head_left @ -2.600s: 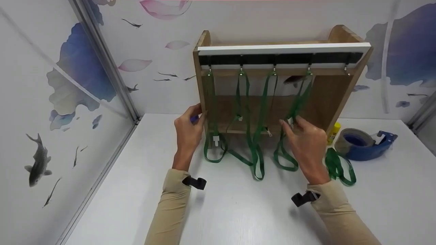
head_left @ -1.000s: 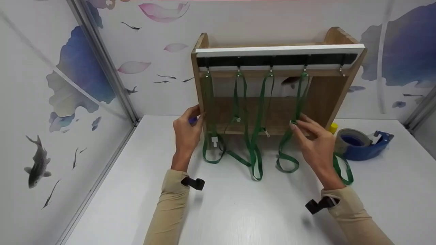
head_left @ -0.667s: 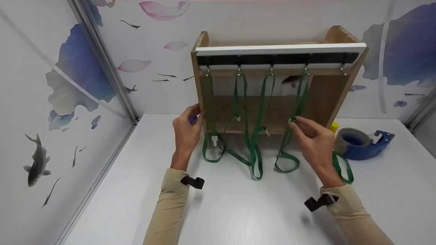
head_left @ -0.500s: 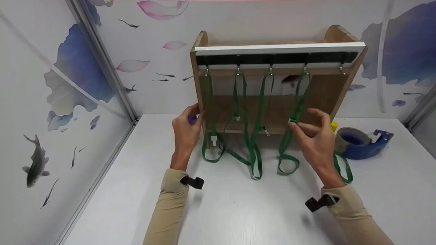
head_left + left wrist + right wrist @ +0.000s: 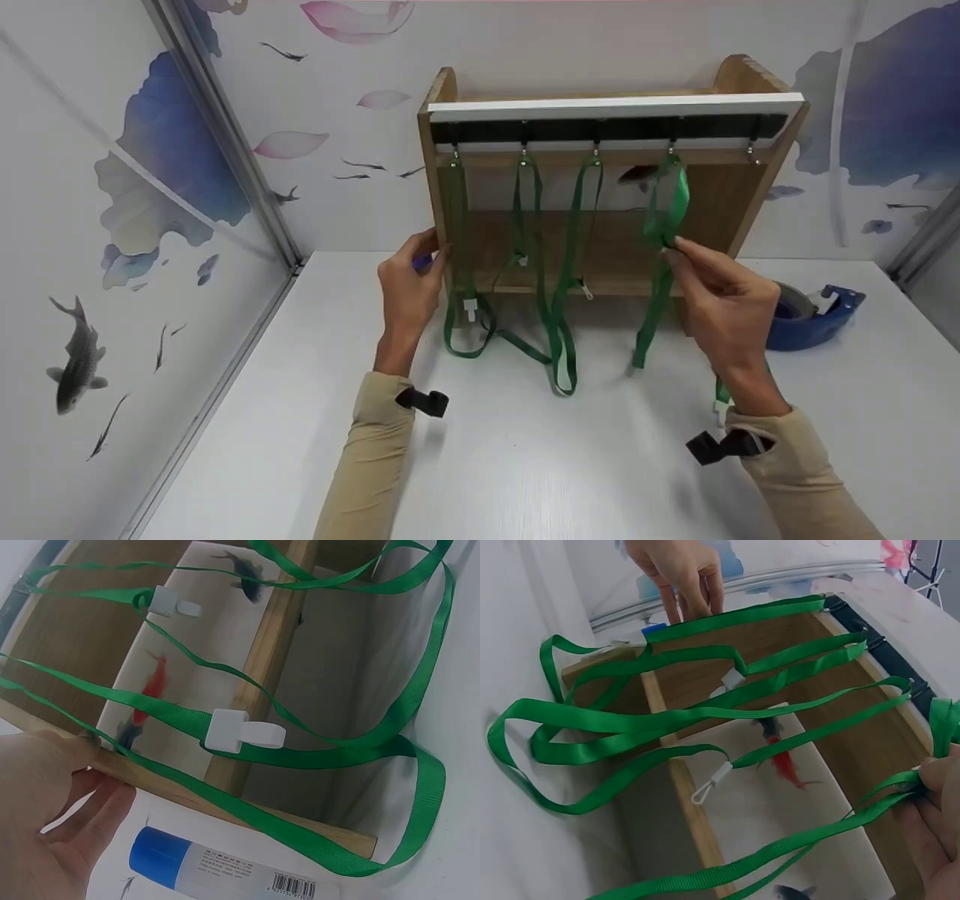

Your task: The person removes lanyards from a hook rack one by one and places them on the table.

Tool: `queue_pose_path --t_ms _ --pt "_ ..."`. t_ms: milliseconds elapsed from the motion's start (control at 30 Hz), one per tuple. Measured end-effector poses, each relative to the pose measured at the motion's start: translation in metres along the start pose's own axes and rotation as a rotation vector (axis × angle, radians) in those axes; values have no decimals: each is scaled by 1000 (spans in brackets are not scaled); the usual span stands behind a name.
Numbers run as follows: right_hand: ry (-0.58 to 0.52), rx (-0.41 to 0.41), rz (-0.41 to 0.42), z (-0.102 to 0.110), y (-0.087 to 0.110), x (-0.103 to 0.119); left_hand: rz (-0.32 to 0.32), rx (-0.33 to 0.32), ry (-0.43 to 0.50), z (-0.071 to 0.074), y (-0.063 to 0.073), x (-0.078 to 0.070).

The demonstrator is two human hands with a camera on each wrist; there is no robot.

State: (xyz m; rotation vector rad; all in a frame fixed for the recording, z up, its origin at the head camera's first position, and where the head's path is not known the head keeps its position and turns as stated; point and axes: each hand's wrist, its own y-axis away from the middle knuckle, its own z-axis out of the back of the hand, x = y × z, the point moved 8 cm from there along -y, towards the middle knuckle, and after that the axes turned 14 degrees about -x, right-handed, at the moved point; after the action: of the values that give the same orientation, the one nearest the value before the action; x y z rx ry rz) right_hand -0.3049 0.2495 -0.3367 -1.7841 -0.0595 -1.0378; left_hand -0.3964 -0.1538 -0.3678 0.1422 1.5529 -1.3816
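A wooden shelf unit (image 5: 720,195) carries a black strip with metal hooks (image 5: 562,130). Green lanyards hang from all but the rightmost hook. My left hand (image 5: 409,281) grips the unit's left side panel (image 5: 172,791) by its edge. With thumb and index finger, my right hand (image 5: 731,307) pinches the fourth lanyard (image 5: 679,199) below its hook; the part above bows into a loop and a tail hangs under the fingers. The lanyard's white clip does not show in the head view. White clips (image 5: 471,309) show on the other hanging lanyards.
Another green lanyard (image 5: 722,390) lies on the white table, mostly hidden behind my right wrist. A blue tape dispenser (image 5: 814,330) stands to the right. Beside the left panel lies a blue-capped tube (image 5: 225,870). Patterned walls rise behind and left.
My right hand opened its index finger briefly, then moved right and slightly up, pinching the fourth lanyard higher. That lanyard's lower loop now hangs straighter and narrower. My left hand stays on the panel.
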Motion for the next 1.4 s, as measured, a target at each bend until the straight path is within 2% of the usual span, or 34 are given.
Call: queue_pose_path --t_ms 133,200,467,600,800,1133,1200,1267,1333,1400 --pt "10 16 74 3 -2 10 -7 -1 0 0 -1 -1" --pt "32 36 82 2 -2 10 -6 -3 -4 0 -1 0" --pt "133 164 26 -6 1 -5 -2 -2 -17 0 -1 1" --pt "153 192 -20 -5 1 -11 -8 -3 -19 0 -2 0" --pt "168 167 -71 -2 0 -18 -9 -6 -14 0 -2 0" --pt "123 47 -138 10 -12 -40 -2 0 -6 0 0 1" --pt "99 76 -133 10 -10 -40 4 -1 -6 1 0 2" --pt "84 141 -130 9 -5 -39 7 2 -5 0 1 2" --pt "71 242 -151 6 3 -41 9 3 -7 0 1 2" --pt "90 364 -207 4 13 -46 12 5 -13 1 0 2"
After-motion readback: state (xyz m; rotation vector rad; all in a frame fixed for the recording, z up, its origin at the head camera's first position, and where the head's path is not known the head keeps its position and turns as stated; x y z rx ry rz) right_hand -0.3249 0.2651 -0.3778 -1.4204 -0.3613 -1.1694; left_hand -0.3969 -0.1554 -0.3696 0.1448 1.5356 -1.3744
